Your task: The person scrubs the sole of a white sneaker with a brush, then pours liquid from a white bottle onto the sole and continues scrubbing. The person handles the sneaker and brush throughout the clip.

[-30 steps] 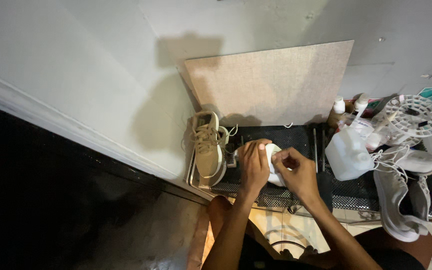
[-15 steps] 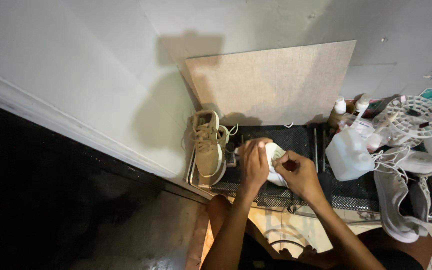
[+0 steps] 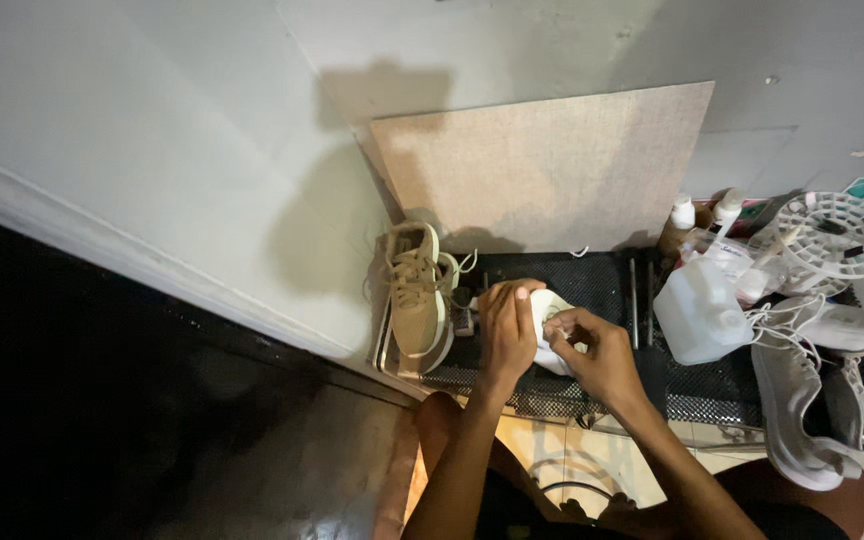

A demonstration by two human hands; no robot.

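We see a hard light coming from behind and above us, so our head and shoulders throw a dark shadow on the pale wall (image 3: 202,130) and across the tan board (image 3: 552,165). The lower left falls to near black, with only faint sheen. The white jug (image 3: 697,315) glares slightly. Focus is soft throughout, and the edges bend with wide-lens distortion.

Head cam — looks steeply down, close on hands, wall ahead.

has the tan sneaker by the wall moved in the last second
No. The tan sneaker sits in the same spot, at the lower left corner of the leaning board.
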